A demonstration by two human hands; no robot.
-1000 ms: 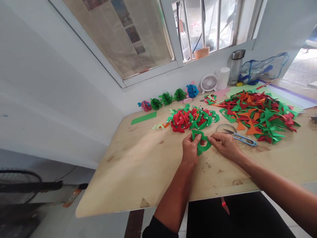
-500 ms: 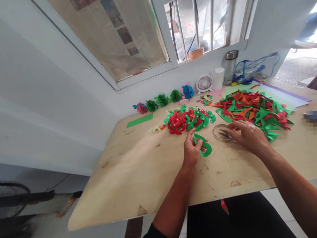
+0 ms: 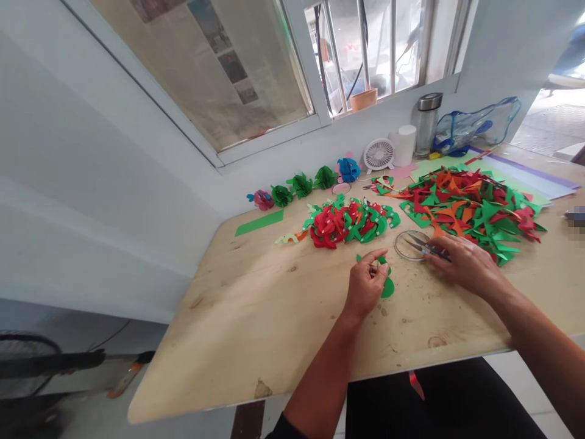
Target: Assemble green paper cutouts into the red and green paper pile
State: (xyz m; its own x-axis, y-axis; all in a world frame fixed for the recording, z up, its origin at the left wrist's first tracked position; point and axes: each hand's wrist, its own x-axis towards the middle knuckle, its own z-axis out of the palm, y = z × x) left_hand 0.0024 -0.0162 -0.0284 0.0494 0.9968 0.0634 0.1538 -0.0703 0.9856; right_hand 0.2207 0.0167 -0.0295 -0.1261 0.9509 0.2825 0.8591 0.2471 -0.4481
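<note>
A green paper cut-out (image 3: 388,288) with curved edges is pinched in my left hand (image 3: 364,286), thumb against fingers. My fingers cover much of it. To the right, my right hand (image 3: 466,262) is low over the table, its thumb and fingers around the handles of a small pair of scissors (image 3: 427,247). The scissors' blades point left, over a round clear ring (image 3: 398,249) that looks like a tape roll. Just beyond my left hand lies a pile of red and green curved paper pieces (image 3: 331,228) with small pale patches.
A large heap of red, orange and green scraps (image 3: 484,213) covers the right side. Along the wall stand folded paper figures (image 3: 301,185), a small white fan (image 3: 379,155), a white cylinder (image 3: 404,146), a glass bottle (image 3: 426,125) and a clear pouch (image 3: 479,125). A green strip (image 3: 259,223) lies left.
My left hand has turned and closed more over the green cut-out, shifting slightly right. My right hand has slid right along the scissors, showing more of them; the blades stay over the ring.
</note>
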